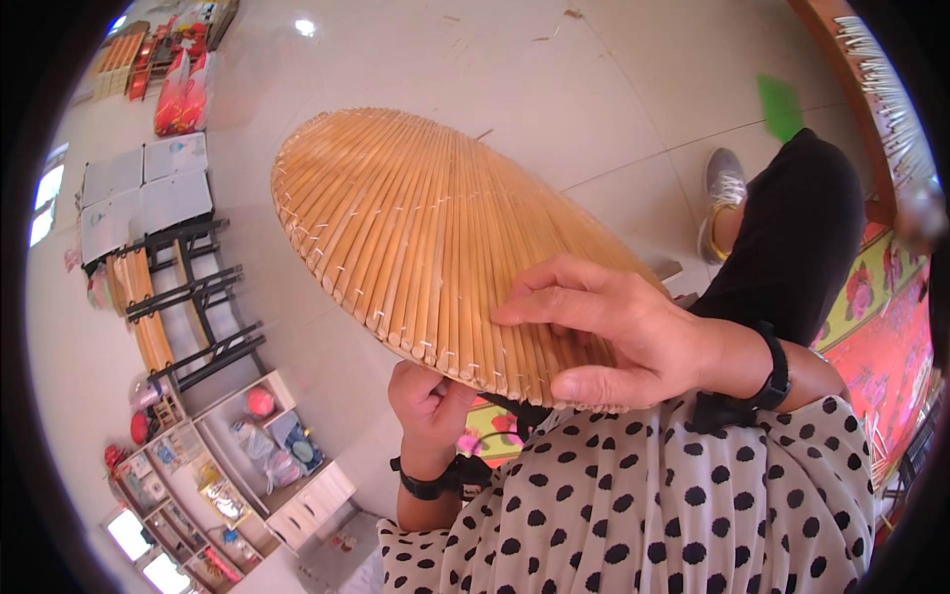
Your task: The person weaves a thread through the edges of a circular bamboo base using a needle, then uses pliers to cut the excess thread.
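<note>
A large round mat of tan stalks (426,213), laid side by side and stitched with white thread, is held tilted in front of my body. Under its near rim, my left hand (430,404) is closed with curled fingers and supports the mat from below; part of its grip is hidden behind the mat. My right hand (628,332) rests on the upper face near the right rim. Its fingers are bent and apart, the fingertips touching the stalks and the thumb lying near the edge.
Folded black-framed tables (188,297) and grey storage boxes (148,188) stand along the left wall. Below them is a shelf unit (247,436) with bags and small items. At far right, a wooden frame (841,59) holds pale sticks. Bits of stalk lie on the tiled floor (594,89).
</note>
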Demonstrator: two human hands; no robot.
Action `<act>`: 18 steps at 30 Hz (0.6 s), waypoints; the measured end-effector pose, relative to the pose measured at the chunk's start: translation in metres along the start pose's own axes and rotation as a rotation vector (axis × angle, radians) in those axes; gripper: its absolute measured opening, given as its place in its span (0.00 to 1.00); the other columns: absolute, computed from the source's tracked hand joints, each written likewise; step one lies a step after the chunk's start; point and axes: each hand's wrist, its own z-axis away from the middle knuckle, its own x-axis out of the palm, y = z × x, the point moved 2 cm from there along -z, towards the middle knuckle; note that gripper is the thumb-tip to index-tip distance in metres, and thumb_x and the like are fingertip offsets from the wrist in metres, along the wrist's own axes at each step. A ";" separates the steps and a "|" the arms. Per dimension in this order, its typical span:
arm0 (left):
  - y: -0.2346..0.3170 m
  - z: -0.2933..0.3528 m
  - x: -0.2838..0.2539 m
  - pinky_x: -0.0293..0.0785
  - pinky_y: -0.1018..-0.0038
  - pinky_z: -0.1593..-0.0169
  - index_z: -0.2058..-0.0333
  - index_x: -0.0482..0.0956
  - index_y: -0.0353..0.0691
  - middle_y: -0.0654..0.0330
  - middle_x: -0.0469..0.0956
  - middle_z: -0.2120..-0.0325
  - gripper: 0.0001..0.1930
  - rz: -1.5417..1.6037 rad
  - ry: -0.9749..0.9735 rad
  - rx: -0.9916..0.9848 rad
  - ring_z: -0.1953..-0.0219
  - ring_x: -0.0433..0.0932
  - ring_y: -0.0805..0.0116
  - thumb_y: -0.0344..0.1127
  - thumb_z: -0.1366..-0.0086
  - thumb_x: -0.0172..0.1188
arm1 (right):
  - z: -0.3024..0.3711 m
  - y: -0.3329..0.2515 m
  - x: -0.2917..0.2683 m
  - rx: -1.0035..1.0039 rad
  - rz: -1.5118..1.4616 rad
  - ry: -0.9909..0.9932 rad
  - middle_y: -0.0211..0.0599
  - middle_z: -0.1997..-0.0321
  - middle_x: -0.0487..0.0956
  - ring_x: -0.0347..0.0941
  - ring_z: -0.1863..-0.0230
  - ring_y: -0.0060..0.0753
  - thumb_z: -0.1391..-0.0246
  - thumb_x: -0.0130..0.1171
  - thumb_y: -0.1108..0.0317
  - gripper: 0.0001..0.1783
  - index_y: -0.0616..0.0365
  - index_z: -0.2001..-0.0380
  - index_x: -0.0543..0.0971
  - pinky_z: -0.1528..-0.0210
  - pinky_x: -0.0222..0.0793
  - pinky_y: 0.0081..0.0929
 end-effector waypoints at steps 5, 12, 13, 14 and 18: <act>0.003 0.015 0.005 0.66 0.76 0.73 0.71 0.84 0.33 0.59 0.79 0.79 0.05 -0.096 0.132 -0.035 0.80 0.74 0.69 0.27 0.47 0.68 | -0.009 0.013 0.003 -0.032 -0.003 0.006 0.51 0.50 0.72 0.75 0.56 0.47 0.42 0.63 0.55 0.29 0.65 0.44 0.75 0.55 0.74 0.34; 0.012 0.016 0.003 0.76 0.69 0.58 0.68 0.85 0.33 0.53 0.85 0.67 0.08 -0.192 0.097 -0.086 0.66 0.83 0.59 0.26 0.49 0.64 | -0.010 0.017 0.007 -0.044 0.062 0.041 0.47 0.53 0.71 0.73 0.57 0.44 0.42 0.62 0.55 0.30 0.64 0.43 0.75 0.59 0.75 0.34; 0.012 0.015 0.002 0.76 0.68 0.56 0.67 0.86 0.33 0.52 0.85 0.66 0.09 -0.192 0.099 -0.092 0.65 0.83 0.58 0.26 0.49 0.64 | -0.010 0.018 0.007 -0.033 0.053 0.034 0.47 0.52 0.71 0.72 0.56 0.43 0.41 0.61 0.53 0.31 0.65 0.42 0.74 0.56 0.74 0.33; 0.012 0.015 0.003 0.76 0.67 0.54 0.66 0.86 0.33 0.51 0.85 0.64 0.10 -0.190 0.102 -0.100 0.63 0.84 0.56 0.27 0.48 0.64 | -0.008 0.019 0.007 -0.019 0.044 0.025 0.48 0.52 0.71 0.72 0.54 0.43 0.41 0.60 0.51 0.33 0.65 0.41 0.74 0.54 0.72 0.33; 0.005 0.015 0.003 0.76 0.66 0.50 0.63 0.86 0.33 0.50 0.85 0.62 0.11 -0.182 0.101 -0.100 0.58 0.84 0.54 0.29 0.47 0.66 | -0.006 0.024 0.007 -0.079 0.054 0.083 0.47 0.52 0.71 0.73 0.56 0.44 0.42 0.61 0.53 0.31 0.66 0.43 0.74 0.58 0.75 0.34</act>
